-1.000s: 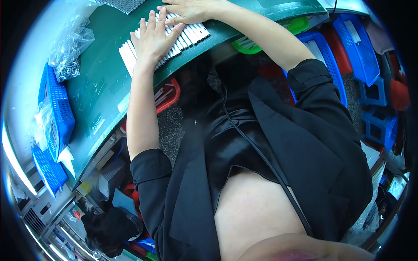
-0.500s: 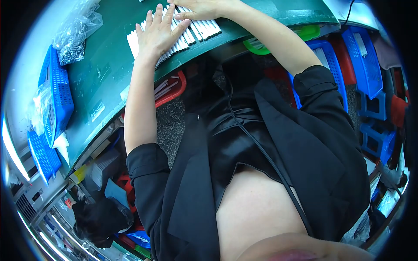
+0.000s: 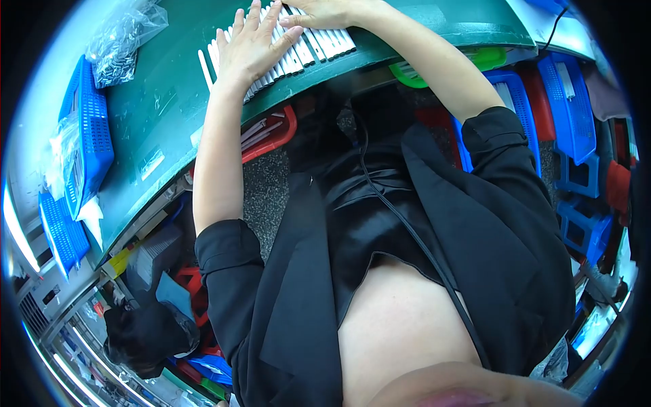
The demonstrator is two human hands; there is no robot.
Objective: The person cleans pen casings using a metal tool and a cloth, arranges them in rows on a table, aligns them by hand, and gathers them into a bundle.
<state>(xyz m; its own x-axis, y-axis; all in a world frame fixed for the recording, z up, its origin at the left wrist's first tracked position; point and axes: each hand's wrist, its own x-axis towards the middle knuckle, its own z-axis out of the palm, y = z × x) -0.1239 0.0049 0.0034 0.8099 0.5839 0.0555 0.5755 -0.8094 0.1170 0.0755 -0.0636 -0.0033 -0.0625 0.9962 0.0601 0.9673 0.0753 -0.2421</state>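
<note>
Rods (image 3: 293, 62), white ones, lay side by side on the green table (image 3: 169, 74), along its near edge. Left hand (image 3: 249, 54) was spread flat on them, probably so nothing rolled off; right hand (image 3: 330, 12) overlapped the row too, but cropped, so couldn't tell its grip.

We see the table (image 3: 152, 108) under bright, cool light, with glare on the bag (image 3: 129, 44) and the sticks (image 3: 330, 44) shining white, while deep shadow pools below the table's near edge. A light strip (image 3: 22, 234) burns out at the far left. We find the middle fairly sharp, but the wide lens bends straight lines into curves, and the borders turn soft, blue-fringed and finally black.
</note>
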